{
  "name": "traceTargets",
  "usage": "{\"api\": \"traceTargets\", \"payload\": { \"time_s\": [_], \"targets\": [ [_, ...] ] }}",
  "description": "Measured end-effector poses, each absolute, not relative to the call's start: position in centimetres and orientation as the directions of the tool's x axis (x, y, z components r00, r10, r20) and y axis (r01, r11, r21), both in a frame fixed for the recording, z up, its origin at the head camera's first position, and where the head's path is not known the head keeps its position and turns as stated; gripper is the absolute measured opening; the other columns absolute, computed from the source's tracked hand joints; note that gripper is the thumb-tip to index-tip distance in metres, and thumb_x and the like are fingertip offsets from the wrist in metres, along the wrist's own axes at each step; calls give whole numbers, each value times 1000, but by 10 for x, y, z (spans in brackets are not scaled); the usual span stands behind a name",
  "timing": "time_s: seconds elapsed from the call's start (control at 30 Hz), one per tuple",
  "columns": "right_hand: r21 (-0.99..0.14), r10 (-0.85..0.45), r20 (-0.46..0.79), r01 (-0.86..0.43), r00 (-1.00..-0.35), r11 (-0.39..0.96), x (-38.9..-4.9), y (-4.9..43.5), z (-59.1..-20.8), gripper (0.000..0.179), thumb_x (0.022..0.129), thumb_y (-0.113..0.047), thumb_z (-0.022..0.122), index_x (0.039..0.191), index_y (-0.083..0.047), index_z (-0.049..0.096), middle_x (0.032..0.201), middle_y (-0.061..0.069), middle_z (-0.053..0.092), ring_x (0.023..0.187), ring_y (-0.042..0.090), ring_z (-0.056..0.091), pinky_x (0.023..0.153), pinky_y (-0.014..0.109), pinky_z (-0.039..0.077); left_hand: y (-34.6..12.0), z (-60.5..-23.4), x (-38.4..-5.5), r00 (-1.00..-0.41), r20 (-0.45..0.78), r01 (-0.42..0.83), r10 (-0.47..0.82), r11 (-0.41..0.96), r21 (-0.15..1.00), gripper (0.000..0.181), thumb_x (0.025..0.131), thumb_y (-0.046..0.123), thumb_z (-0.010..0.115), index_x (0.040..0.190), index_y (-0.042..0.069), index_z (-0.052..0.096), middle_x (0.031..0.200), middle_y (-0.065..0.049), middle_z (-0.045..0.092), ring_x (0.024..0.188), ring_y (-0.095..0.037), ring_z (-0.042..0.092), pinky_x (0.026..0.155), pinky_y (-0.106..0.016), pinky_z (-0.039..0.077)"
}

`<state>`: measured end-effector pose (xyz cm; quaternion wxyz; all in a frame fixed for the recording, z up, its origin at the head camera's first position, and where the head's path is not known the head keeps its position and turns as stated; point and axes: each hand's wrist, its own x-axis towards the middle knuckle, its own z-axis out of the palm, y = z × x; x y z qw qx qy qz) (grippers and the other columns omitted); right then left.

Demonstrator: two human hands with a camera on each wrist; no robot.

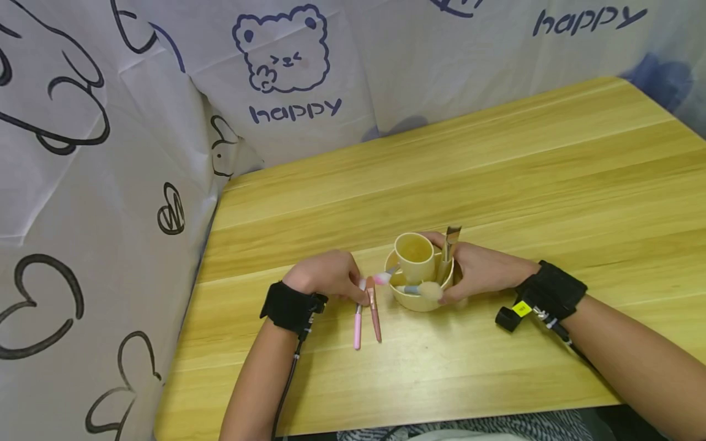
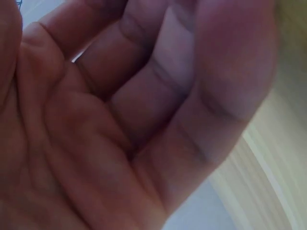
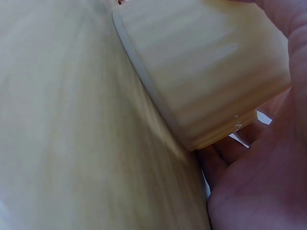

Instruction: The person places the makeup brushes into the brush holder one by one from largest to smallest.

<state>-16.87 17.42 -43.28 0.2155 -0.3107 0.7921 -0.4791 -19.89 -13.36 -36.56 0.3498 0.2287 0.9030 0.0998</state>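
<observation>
My right hand [image 1: 477,269] grips a cream round container [image 1: 410,302], its thumb at the near side and its fingers round the far side. Inside the container stand a smaller cream cup [image 1: 415,252] and flat-tipped makeup brushes [image 1: 448,251]. A fluffy makeup brush [image 1: 430,291] lies across its rim, and a pink-and-white brush head [image 1: 382,278] sticks out on the left. My left hand [image 1: 333,275] pinches near the head of a pink-handled makeup brush [image 1: 358,327]; its fingertips are partly hidden. Beside that brush lies a rose-coloured makeup brush [image 1: 375,315]. Curled left fingers [image 2: 192,129] fill the left wrist view.
The wood-grain table [image 1: 496,177] extends behind and to the right of the hands. White cloth with drawings [image 1: 309,135] hangs along its back and left sides. A black strap with a small camera [image 1: 510,318] sits on the right wrist.
</observation>
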Motion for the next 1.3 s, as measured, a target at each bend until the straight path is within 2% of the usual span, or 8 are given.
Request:
{"api": "traceTargets", "payload": {
  "time_s": [0.13,0.27,0.53,0.7,0.87,1.0,1.17,1.3],
  "targets": [
    [-897,-700,-44,-281,-713,342,-169,174,-433,110,77,-25,89,163,-28,21,150,-4,55,135,17,54,117,34,43,-135,-366,-200,-677,-576,312,457,888,338,19,87,31,83,79,16,77,70,5,63,60,-9,51,53,-20,43],
    [-892,-699,-44,-287,-714,350,-169,174,-433,109,76,-26,89,162,-27,22,148,-6,57,133,16,54,117,30,42,-137,-366,-202,-691,-550,343,469,883,321,13,89,25,79,83,15,76,75,4,65,61,-9,50,54,-20,42],
    [-883,-697,-45,-297,-716,362,-168,175,-433,108,76,-28,89,161,-28,23,146,-7,58,131,14,54,117,26,40,-141,-365,-206,-712,-445,416,543,837,356,11,96,18,64,92,10,69,73,1,56,59,-9,45,56,-21,38],
    [-878,-696,-41,-307,-716,368,-168,175,-433,108,77,-29,88,162,-28,22,148,-6,57,132,15,54,117,26,40,-143,-364,-207,-761,-306,424,573,795,434,11,98,19,64,101,9,66,83,-3,64,62,-11,51,59,-23,45],
    [-883,-701,-35,-306,-713,356,-169,175,-432,108,77,-28,88,162,-29,21,149,-6,56,133,16,54,117,27,42,-143,-363,-208,-768,-215,458,604,751,475,11,95,13,66,105,8,67,89,-3,69,69,-11,57,67,-24,52],
    [-905,-707,-23,-286,-707,315,-169,175,-432,108,78,-26,88,162,-28,21,150,-4,54,134,17,54,116,29,44,-142,-363,-208,-767,-183,467,615,731,497,14,93,12,67,106,8,68,93,-3,73,72,-11,61,71,-25,55],
    [-917,-708,-14,-273,-706,290,-171,174,-433,108,78,-24,88,162,-25,21,150,-3,54,135,19,54,115,24,43,-141,-363,-208,-771,-163,455,616,711,536,13,92,11,68,104,11,66,99,-4,75,79,-13,66,73,-25,56],
    [-909,-699,-12,-284,-715,306,-171,174,-433,109,77,-26,89,163,-24,22,150,-2,54,135,19,53,117,33,43,-140,-363,-208,-782,-148,447,606,710,545,13,91,12,68,104,14,65,101,-3,75,88,-14,69,76,-26,58]
  ]
}}
